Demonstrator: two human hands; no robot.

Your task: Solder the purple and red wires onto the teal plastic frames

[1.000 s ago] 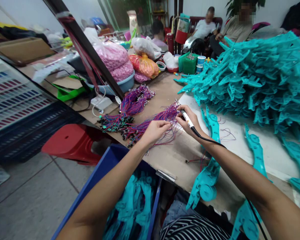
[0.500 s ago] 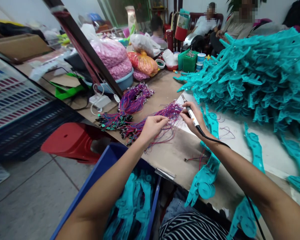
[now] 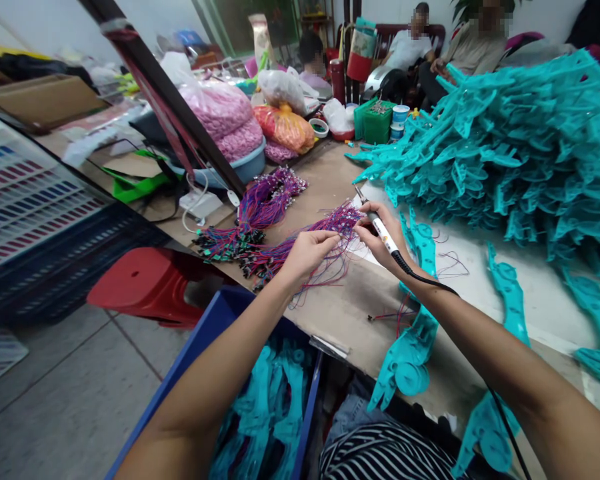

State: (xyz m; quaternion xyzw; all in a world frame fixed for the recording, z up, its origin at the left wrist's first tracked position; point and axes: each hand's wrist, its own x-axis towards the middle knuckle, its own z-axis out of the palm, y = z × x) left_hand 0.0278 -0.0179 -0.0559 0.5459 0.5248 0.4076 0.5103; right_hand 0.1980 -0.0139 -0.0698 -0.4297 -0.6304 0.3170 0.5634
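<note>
My left hand (image 3: 307,253) pinches thin strands from a loose bundle of red and blue wires (image 3: 300,243) lying on the cardboard-covered table (image 3: 330,180). My right hand (image 3: 383,237) is closed round a white soldering iron (image 3: 380,233), whose tip points up and left over the wire ends; its black cord (image 3: 425,280) runs back along my forearm. The fingertips of that hand also touch the wires. A flat teal plastic part (image 3: 410,347) lies under my right forearm at the table edge.
A second wire bundle (image 3: 260,207) lies farther left. A big heap of teal plastic parts (image 3: 505,147) fills the right. A blue bin (image 3: 260,400) of teal parts and a red stool (image 3: 145,283) stand below. Bags of pink pieces (image 3: 230,120), a green box (image 3: 375,123) and seated people (image 3: 405,47) are beyond.
Both hands have stayed on the wire bundle with small shifts; the soldering iron's tip has tilted slightly and my right hand has edged a little toward the wire ends.
</note>
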